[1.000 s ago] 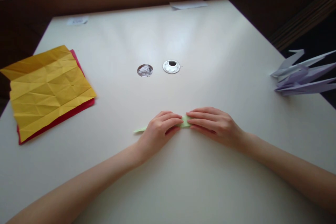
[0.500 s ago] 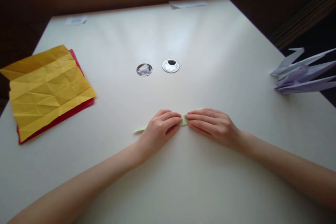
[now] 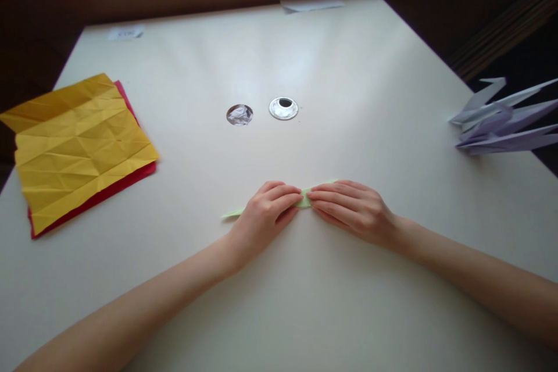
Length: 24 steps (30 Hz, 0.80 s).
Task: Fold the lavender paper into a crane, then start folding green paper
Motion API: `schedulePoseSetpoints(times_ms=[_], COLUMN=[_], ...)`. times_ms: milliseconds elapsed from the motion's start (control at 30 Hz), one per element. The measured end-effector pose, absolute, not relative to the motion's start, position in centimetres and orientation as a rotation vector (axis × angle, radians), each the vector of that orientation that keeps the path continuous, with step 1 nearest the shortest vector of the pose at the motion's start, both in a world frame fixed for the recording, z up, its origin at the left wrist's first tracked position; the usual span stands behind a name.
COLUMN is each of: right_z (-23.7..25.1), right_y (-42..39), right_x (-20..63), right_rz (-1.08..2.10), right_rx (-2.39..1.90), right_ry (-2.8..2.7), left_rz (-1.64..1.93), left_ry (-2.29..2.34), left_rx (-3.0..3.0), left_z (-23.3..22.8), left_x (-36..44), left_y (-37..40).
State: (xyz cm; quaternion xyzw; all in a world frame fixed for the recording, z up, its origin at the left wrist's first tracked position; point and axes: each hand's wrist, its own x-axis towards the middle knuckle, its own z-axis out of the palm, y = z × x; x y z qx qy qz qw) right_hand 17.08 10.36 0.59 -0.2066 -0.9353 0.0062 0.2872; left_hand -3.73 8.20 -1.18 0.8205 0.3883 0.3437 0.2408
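I see the left hand and right hand pressing flat on a folded green paper strip at the near centre of the table. Each grip is narrow, fingertips pinning the strip down. Yellow creased paper lies far left; lilac paper cranes far right.
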Motion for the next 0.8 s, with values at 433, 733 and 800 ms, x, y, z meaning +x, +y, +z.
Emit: schedulePoseSetpoints(times_ms=[433,733,800], right_z=[0.80,0.71,0.65], right_y=[10.32,10.28,10.32], right_x=[16.96,17.03,17.07], right_rz=[-0.008,-0.016,-0.014], right_rx=[-0.539,-0.517,-0.519], right_ry=[-2.507,-2.496,-2.501], left_rz=[0.944,0.941,0.944], left_ry=[1.061,1.061,1.065], left_rx=[2.263,2.244,2.250], left_z=[-1.19,-1.11,-1.17], left_x=[-3.67,-3.59,-3.63], left_y=[8.16,8.15,8.21])
